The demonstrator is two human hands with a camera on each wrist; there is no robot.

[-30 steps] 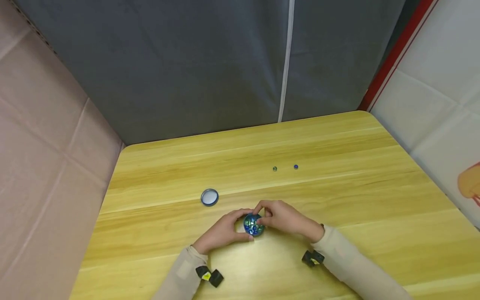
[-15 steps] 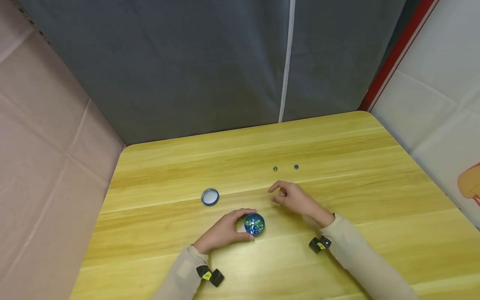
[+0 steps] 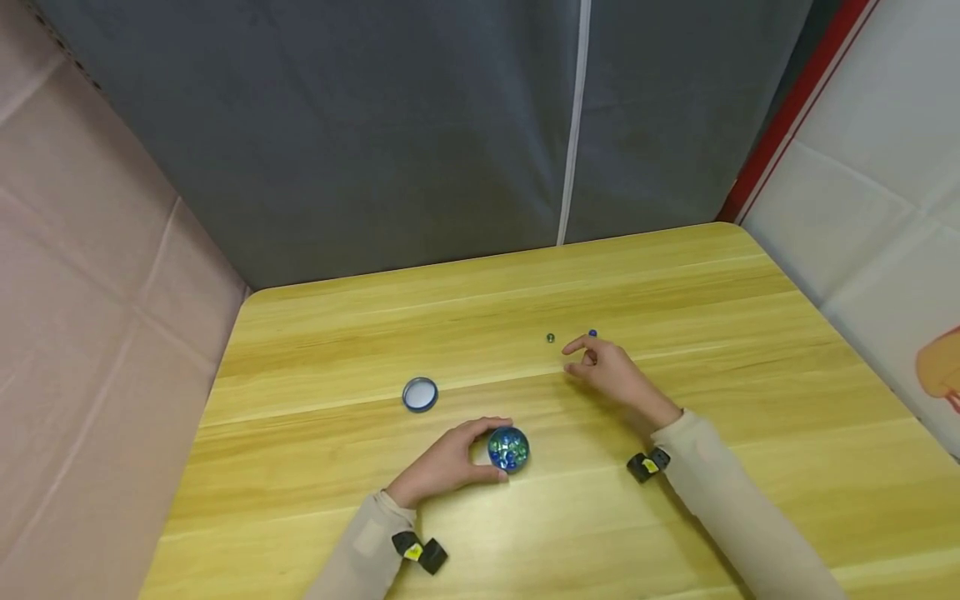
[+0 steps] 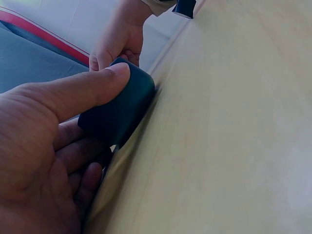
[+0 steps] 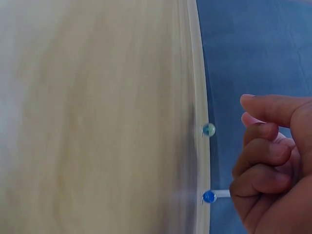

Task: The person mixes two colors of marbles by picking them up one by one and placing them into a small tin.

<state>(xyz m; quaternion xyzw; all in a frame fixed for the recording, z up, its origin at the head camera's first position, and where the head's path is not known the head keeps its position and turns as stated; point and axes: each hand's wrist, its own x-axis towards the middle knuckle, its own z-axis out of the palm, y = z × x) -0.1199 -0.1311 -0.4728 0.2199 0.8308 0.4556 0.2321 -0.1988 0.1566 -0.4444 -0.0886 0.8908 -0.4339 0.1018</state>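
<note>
A round blue tin point(image 3: 508, 450) filled with green and blue glass marbles stands on the table. My left hand point(image 3: 450, 462) grips its left side, thumb at the near edge and fingers at the far edge. In the left wrist view the thumb presses on the tin's dark wall point(image 4: 122, 105). My right hand point(image 3: 611, 371) is raised over the table, thumb and index finger apart with nothing between them and the other fingers curled. Just beyond it lie a green marble point(image 3: 551, 337) and a blue marble point(image 3: 592, 333); both also show in the right wrist view.
The tin's round lid point(image 3: 420, 394) lies inside up, beyond the left hand. A wooden table point(image 3: 337, 467) bears everything, with a dark grey curtain point(image 3: 375, 150) behind its far edge. Light cloth walls stand on both sides.
My right hand has left the marbles in the tin and moved away and to the right, up to the two loose marbles. The left hand keeps its grip on the tin.
</note>
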